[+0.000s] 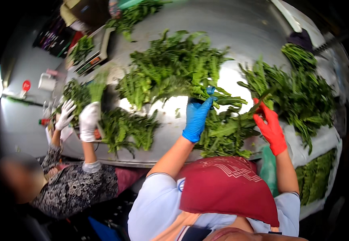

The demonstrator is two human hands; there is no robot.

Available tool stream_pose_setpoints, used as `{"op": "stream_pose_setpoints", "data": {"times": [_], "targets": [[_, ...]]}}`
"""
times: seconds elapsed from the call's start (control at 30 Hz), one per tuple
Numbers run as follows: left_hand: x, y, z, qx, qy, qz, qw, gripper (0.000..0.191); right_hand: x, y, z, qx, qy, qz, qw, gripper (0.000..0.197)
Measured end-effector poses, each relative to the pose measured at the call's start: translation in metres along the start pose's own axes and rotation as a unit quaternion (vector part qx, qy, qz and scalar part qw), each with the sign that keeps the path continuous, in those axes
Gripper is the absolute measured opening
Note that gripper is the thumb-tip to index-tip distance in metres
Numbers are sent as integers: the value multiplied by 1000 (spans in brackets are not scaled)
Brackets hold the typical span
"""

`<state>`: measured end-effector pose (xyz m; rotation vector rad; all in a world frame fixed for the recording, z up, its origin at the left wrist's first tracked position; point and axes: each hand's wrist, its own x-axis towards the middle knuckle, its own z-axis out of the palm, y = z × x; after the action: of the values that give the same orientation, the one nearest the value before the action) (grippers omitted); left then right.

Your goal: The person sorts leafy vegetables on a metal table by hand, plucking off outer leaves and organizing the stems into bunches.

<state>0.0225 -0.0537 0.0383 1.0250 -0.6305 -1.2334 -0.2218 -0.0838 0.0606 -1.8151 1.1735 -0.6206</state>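
Note:
My left hand [198, 116], in a blue glove, grips a small bunch of leafy greens [228, 100] by its stalks above the metal table [240, 27]. To its right is my right hand [269, 126], in a red glove, with a long green leaf [264, 95] at its fingertips. Its thumb is spread lower down, and the exact contact is partly hidden. Below and between my hands lies a pile of loose leaves [222, 134] at the table's near edge. A large heap of greens [174, 66] spreads beyond my left hand.
Another heap of greens [301, 93] lies at right, above a white-lined container [316, 177] of packed leaves. On the left, a co-worker's white-gloved hands [88, 122] are over greens, beside more leaves [129, 129]. A weighing scale [97, 55] stands farther back.

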Motion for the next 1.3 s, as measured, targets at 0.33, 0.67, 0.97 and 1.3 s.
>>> {"op": "stream_pose_setpoints", "data": {"times": [0.33,0.67,0.97,1.3], "targets": [[55,63,-181,578,368,235,690,63,23,76,-12,-271,117,82,952,52],[42,67,-125,484,171,329,793,30,20,29,-31,321,110,100,935,37],[-10,-5,31,29,-223,-240,945,37,-1,15,7,542,-62,128,828,33],[-24,-66,41,-150,-84,-231,958,33,1,15,38,-97,135,-192,967,26]]}}
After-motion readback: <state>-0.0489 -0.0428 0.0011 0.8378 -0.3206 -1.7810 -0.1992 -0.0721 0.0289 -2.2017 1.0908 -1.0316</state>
